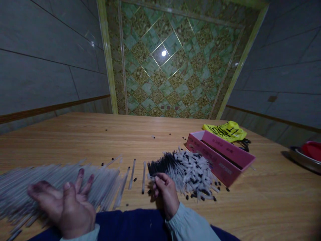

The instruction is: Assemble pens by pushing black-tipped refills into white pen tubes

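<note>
My left hand (72, 207) is palm up with its fingers spread, over a wide pile of clear thin tubes (105, 184) at the left. Nothing shows in it. My right hand (165, 192) is closed in a pinch at the left edge of a heap of small white and black pieces (195, 170). A small pale piece shows at its fingertips, too blurred to name. Dark thin rods (163, 164) lie together just beyond that hand. Between the hands, a few single tubes (143, 177) lie on the wooden table (125, 142).
A pink open box (220, 160) stands tilted right of the heap. Behind it lies a yellow bag (227, 130) with black print. A metal bowl with something red (312, 150) is at the far right. Small black bits are scattered on the table.
</note>
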A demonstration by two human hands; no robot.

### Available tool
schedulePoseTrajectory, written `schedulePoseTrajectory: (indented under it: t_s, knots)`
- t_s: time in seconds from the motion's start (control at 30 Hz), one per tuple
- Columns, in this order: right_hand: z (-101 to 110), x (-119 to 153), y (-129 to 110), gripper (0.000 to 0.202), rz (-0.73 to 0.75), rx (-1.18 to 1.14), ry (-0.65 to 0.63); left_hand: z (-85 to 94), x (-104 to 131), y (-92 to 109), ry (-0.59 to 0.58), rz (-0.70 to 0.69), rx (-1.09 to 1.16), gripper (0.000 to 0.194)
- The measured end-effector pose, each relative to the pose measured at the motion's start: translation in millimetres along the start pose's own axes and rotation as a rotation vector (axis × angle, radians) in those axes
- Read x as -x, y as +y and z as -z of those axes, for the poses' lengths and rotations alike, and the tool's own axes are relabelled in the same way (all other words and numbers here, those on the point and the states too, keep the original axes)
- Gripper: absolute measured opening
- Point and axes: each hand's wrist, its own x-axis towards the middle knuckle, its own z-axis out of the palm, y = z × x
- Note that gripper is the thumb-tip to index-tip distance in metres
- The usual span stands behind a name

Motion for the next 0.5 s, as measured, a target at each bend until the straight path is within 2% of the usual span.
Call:
schedulePoseTrajectory:
  t_s: [0.07, 0.1, 0.2, 0.23, 0.3, 0.37, 0.43, 0.5]
  knots:
    - [0, -1, -6, 0.037, 0.022, -0.039, 0.036, -3.8, 6, 2, -0.029, -0.017, 0.051, 0.054]
    - [1, -2, -10, 0.037, 0.03, -0.064, 0.06, -5.5, 8, -1, -0.092, 0.015, 0.031, 0.043]
    - [11, -11, -27, 0.039, 0.089, -0.126, 0.159, -10.7, 13, -23, -0.421, 0.163, -0.273, 0.034]
    - [17, -15, -35, 0.041, 0.124, -0.133, 0.197, -12.5, 16, -32, -0.531, 0.127, -0.393, 0.033]
    - [30, -23, -50, 0.045, 0.204, -0.137, 0.274, -15.8, 22, -49, -0.734, -0.099, -0.542, 0.028]
    - [44, -31, -65, 0.049, 0.28, -0.131, 0.323, -18.2, 29, -62, -0.881, -0.257, -0.672, 0.029]
    - [57, -37, -76, 0.054, 0.338, -0.118, 0.354, -18.9, 34, -68, -0.949, -0.333, -0.809, 0.031]
    - [67, -40, -82, 0.062, 0.365, -0.1, 0.362, -18.5, 36, -70, -0.962, -0.372, -0.928, 0.033]
